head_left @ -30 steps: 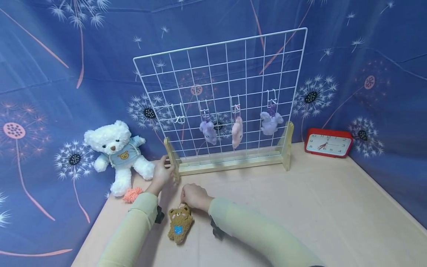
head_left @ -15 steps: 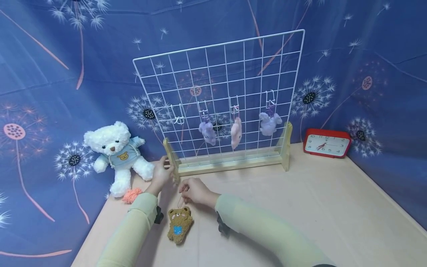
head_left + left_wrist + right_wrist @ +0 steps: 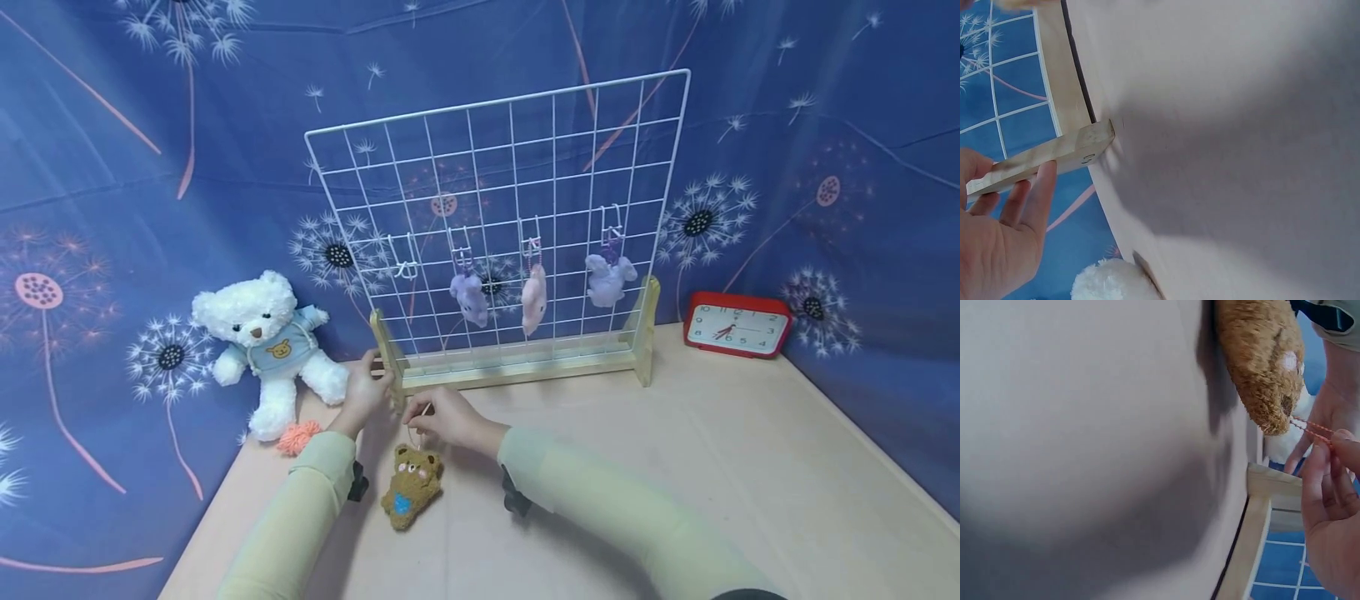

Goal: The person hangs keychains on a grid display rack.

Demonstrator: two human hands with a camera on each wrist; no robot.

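Observation:
My left hand (image 3: 365, 393) grips the left wooden foot (image 3: 1054, 153) of the white wire grid rack (image 3: 517, 374); in the left wrist view its thumb and fingers lie on either side of the wood. With thumb and fingertips, my right hand (image 3: 456, 418) pinches the thin red bead chain (image 3: 1311, 429) of a brown plush bear keychain (image 3: 412, 486). The bear hangs below that hand, tilted, with a blue patch on its belly, close over the table. On the grid, a purple plush (image 3: 469, 298), a pink plush (image 3: 533, 300) and a lilac plush (image 3: 609, 280) hang from white hooks.
At the grid's left is a bare white hook (image 3: 406, 268). A white teddy bear (image 3: 279, 367) in a blue hoodie sits left of the rack, an orange pompom (image 3: 298, 437) by its foot. A red clock (image 3: 738, 323) stands at the right; blue dandelion-print cloth hangs behind.
My right hand has risen and shifted right, drawing the chain taut. The brown bear has come up from the table and tilted. My left hand keeps its grip on the rack's foot.

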